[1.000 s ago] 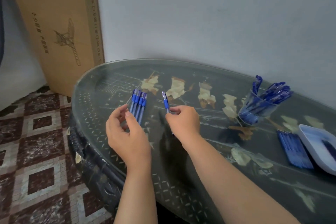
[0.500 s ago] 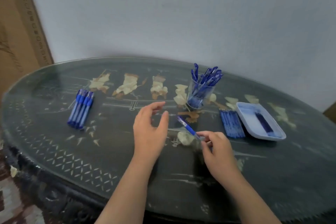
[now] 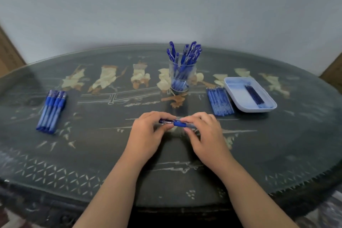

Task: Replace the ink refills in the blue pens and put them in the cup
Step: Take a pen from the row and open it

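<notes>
Now gripping the pen (image 3: 174, 122) with both hands: left hand (image 3: 146, 135) pinching one end, right hand (image 3: 205, 135) curled round the barrel past the blue grip. Half a second back, held it in the right only, left open alongside. Holding it level, low over the table (image 3: 111, 153), in front of the cup (image 3: 182, 77). Looks like setting up to unscrew; not apart yet. Still waiting: row of pens (image 3: 51, 111) at far left. Fresh refills (image 3: 220, 101) just beside the tray (image 3: 255, 110), dark used ones (image 3: 254, 94) inside. Next, probably: twist, pull old refill, drop in tray.
</notes>
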`<action>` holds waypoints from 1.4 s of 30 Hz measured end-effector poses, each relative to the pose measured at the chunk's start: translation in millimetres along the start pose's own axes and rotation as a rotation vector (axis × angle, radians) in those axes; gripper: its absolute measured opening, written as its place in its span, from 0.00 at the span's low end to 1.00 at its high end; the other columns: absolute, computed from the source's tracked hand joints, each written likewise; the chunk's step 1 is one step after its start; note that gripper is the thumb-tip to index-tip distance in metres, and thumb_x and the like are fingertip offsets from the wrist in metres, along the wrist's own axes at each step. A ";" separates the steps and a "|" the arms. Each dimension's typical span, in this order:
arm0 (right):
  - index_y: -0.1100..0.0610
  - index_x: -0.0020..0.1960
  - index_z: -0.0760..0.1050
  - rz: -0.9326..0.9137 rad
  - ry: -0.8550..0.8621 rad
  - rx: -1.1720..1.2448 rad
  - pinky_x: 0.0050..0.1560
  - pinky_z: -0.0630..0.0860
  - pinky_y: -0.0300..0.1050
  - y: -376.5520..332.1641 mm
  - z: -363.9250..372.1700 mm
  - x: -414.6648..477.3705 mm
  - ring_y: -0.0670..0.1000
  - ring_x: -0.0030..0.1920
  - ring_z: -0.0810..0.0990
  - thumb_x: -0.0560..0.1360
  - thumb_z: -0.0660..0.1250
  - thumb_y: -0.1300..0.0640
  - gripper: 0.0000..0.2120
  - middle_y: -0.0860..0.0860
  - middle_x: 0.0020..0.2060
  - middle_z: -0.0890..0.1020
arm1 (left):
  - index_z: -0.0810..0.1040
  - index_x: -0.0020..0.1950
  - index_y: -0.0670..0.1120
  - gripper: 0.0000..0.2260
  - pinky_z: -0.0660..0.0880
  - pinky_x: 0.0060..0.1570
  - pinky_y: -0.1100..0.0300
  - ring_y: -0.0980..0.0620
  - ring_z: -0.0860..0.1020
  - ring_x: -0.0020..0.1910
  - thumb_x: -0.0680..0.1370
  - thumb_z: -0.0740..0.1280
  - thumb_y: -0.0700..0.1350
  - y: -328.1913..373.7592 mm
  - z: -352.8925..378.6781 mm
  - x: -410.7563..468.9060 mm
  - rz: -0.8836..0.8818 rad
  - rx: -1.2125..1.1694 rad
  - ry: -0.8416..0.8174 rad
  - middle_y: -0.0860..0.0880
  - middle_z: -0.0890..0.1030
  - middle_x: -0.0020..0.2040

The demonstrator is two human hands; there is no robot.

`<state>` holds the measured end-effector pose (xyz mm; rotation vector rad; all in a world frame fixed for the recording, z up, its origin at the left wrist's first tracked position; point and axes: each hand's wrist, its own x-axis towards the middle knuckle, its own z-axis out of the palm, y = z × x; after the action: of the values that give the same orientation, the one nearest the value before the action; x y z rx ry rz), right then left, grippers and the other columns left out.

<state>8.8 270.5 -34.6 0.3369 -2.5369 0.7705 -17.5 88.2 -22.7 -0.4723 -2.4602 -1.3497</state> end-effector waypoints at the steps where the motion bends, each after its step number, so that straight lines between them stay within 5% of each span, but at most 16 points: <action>1: 0.49 0.57 0.79 -0.008 0.009 0.021 0.52 0.73 0.51 1.0 0.6 0.5 0.49 0.50 0.74 0.76 0.66 0.58 0.11 0.45 0.49 0.75 | 0.84 0.49 0.55 0.11 0.69 0.55 0.71 0.61 0.77 0.51 0.72 0.75 0.39 -0.1 -0.3 -0.4 -0.016 -0.012 -0.002 0.60 0.83 0.47; 4: 0.49 0.57 0.80 -0.011 0.041 0.076 0.51 0.73 0.54 2.7 0.2 1.2 0.49 0.48 0.75 0.77 0.65 0.61 0.12 0.45 0.47 0.77 | 0.84 0.50 0.54 0.10 0.74 0.55 0.61 0.59 0.78 0.51 0.73 0.74 0.40 0.8 -1.0 -0.3 -0.052 -0.046 -0.002 0.60 0.83 0.48; 17: 0.51 0.58 0.82 -0.089 0.117 0.027 0.48 0.73 0.51 -3.3 -0.8 -1.7 0.50 0.46 0.73 0.71 0.62 0.69 0.22 0.48 0.43 0.76 | 0.84 0.49 0.54 0.09 0.71 0.51 0.73 0.60 0.79 0.50 0.76 0.70 0.40 2.1 0.0 -1.6 -0.040 0.004 0.002 0.61 0.83 0.46; 23: 0.48 0.56 0.83 0.087 0.233 0.125 0.49 0.74 0.58 11.3 -5.3 0.4 0.50 0.47 0.73 0.73 0.66 0.72 0.22 0.47 0.44 0.75 | 0.81 0.43 0.54 0.11 0.68 0.39 0.74 0.63 0.75 0.38 0.81 0.62 0.44 2.6 -13.3 0.6 -0.258 -0.118 0.185 0.55 0.80 0.38; 28: 0.48 0.56 0.82 0.056 0.180 0.093 0.51 0.72 0.49 6.0 -2.7 0.4 0.47 0.47 0.72 0.74 0.66 0.71 0.21 0.46 0.44 0.75 | 0.82 0.49 0.52 0.06 0.73 0.51 0.64 0.64 0.77 0.48 0.77 0.69 0.40 -2.6 -7.0 1.7 -0.155 -0.047 0.170 0.60 0.81 0.46; 33: 0.47 0.56 0.81 0.064 0.145 0.051 0.53 0.65 0.43 5.6 -1.8 1.2 0.47 0.48 0.71 0.74 0.65 0.70 0.21 0.45 0.45 0.74 | 0.83 0.48 0.53 0.07 0.71 0.58 0.43 0.53 0.77 0.54 0.74 0.73 0.42 -12.2 -0.6 1.5 -0.109 0.227 0.101 0.59 0.81 0.48; 38: 0.47 0.55 0.81 0.050 0.142 0.048 0.53 0.64 0.45 5.4 -0.7 1.7 0.47 0.48 0.71 0.74 0.63 0.68 0.19 0.44 0.45 0.75 | 0.82 0.55 0.57 0.11 0.64 0.64 0.49 0.55 0.74 0.61 0.74 0.74 0.47 -7.9 -1.3 1.2 -0.151 0.273 0.038 0.59 0.80 0.55; 42: 0.47 0.55 0.80 0.035 0.124 0.046 0.53 0.64 0.44 3.8 0.1 3.2 0.48 0.49 0.72 0.75 0.62 0.66 0.18 0.44 0.45 0.75 | 0.80 0.58 0.61 0.18 0.69 0.65 0.53 0.63 0.74 0.60 0.71 0.76 0.46 -2.3 -6.2 0.0 -0.069 0.063 0.009 0.63 0.80 0.54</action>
<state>4.6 273.2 -34.8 0.2520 -2.4180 0.8372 -17.8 81.8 -21.2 -0.3686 -2.5244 -1.2929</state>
